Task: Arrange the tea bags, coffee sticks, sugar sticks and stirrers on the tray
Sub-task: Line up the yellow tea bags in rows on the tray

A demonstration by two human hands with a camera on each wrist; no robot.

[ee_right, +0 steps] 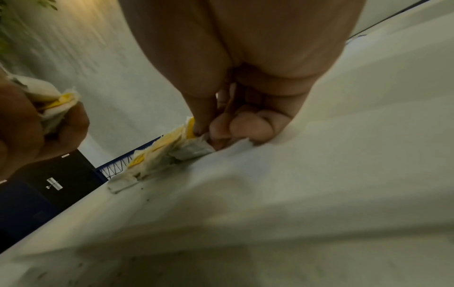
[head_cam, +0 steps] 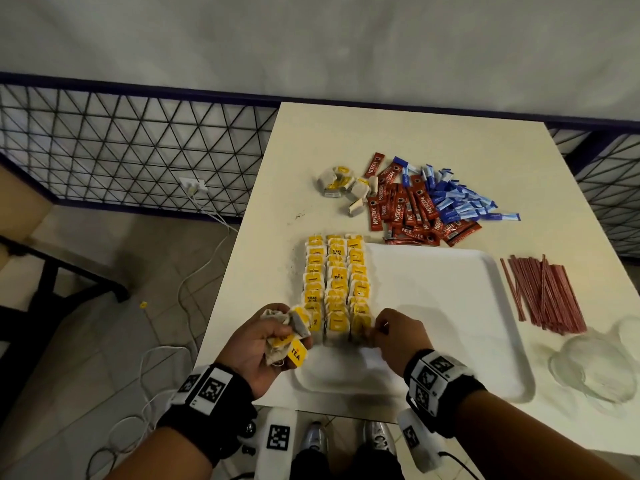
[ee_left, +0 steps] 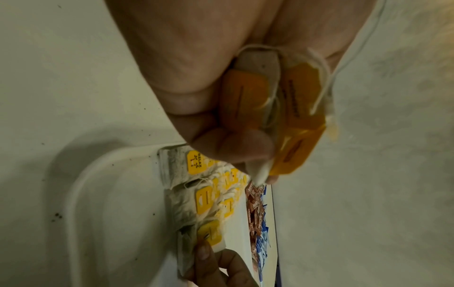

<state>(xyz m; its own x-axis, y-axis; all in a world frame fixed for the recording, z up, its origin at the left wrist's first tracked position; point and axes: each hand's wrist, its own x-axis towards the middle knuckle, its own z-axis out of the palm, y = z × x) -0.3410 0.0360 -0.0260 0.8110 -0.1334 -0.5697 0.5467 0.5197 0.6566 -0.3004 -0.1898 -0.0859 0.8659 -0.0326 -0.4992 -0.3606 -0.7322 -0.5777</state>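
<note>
left hand (head_cam: 263,344) grips "tea"-tagged tea bags (head_cam: 285,336); right hand (head_cam: 398,336) pinches one by nescafe sticks (head_cam: 412,209).

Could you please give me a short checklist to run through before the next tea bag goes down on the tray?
1. Left hand grips a bunch of spare tea bags: ok.
2. Right hand pinches the nearest tea bag of the right-hand row: ok.
3. Three tea bag rows straight on the tray: ok.
4. That bag fully seated: cannot tell.
5. Coffee sticks, sugar sticks and stirrers on tray: not ok, all on table.
</note>
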